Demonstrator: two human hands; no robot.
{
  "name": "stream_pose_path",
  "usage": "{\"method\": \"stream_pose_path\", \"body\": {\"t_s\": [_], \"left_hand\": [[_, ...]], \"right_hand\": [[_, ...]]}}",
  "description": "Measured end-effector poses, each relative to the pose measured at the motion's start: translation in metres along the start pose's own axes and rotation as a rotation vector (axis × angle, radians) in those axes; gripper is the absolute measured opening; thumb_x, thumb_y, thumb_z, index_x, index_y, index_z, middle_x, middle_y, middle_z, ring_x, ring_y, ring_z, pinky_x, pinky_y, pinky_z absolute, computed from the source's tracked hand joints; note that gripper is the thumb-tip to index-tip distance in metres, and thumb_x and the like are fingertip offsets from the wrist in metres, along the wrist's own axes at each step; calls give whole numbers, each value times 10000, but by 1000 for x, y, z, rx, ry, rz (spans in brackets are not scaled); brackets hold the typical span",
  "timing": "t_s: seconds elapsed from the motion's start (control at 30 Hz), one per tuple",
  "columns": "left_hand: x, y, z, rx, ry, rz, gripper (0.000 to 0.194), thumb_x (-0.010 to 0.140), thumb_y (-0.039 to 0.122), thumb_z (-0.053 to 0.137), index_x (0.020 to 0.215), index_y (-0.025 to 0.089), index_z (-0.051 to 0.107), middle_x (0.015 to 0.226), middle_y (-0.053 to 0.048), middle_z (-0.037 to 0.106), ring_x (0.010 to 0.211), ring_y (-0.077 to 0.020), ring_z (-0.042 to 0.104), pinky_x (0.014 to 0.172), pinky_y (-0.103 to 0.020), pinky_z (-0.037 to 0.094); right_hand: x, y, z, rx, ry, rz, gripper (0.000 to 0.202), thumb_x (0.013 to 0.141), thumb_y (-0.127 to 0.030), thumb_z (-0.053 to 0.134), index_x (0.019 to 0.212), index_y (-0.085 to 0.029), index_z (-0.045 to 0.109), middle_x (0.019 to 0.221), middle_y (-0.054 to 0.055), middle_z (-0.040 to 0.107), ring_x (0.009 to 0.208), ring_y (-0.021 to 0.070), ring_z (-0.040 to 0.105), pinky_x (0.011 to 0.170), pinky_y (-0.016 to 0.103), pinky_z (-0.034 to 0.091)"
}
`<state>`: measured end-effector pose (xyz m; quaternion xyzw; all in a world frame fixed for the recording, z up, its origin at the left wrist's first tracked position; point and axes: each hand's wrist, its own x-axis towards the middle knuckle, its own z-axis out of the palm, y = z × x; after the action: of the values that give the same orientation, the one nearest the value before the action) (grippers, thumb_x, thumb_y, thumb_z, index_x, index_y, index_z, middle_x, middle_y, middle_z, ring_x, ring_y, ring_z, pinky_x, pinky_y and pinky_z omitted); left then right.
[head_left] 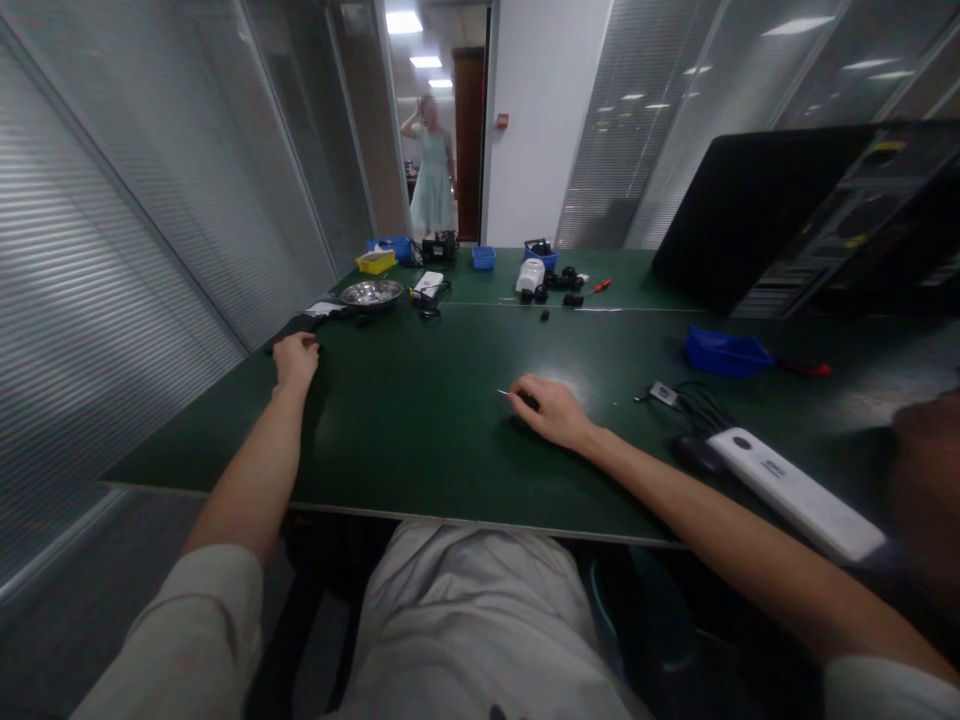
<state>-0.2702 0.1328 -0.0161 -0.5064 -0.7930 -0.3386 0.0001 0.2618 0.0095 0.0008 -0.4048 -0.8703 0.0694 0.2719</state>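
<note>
My left hand (296, 358) is at the left edge of the green table (420, 430), its fingers curled on a black object (298, 325) that lies there. Near the table's middle, my right hand (549, 408) is closed around a small dark item with a thin, shiny tip (501, 392) that points left past the fingertips. What this item is cannot be made out. A round metal dish (372, 293) sits just beyond my left hand, with a white device and cables (428, 286) beside it.
Blue bins (484, 258), a yellow bin (376, 262) and black parts stand at the far edge. At right are a blue tray (724, 352), a white power strip (799, 490), a large black computer case (765, 215) and a blurred person's part. Another person (433, 170) stands in the doorway.
</note>
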Motion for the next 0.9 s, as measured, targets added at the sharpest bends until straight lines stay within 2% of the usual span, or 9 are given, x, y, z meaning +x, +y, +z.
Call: {"method": "stream_pose_path", "body": {"t_s": [0.3,0.6,0.9], "left_hand": [[-2,-7,-3,-19,70,-38,287,916,124,604,1134,93,788,1141,-153,743,1108,-265,668,1091,-347,452],[-1,-1,-7,-107,95,-178,296,840,154,690,1110,79,784,956,-113,771,901,-210,710,974,-291,524],[2,-7,-4,-105,115,-190,268,831,147,696,1073,97,797,993,-130,768,1057,-258,694,1081,-347,484]], "right_hand": [[0,4,1,-4,-7,-14,244,1050,-387,481,1008,-219,653,957,36,688,751,150,597,699,284,401],[0,4,1,-6,2,-22,251,1052,-391,473,994,-222,649,944,36,690,757,155,603,703,286,408],[1,2,-1,-7,-7,-19,241,1051,-379,479,1001,-219,653,956,39,694,763,155,607,712,285,414]]}}
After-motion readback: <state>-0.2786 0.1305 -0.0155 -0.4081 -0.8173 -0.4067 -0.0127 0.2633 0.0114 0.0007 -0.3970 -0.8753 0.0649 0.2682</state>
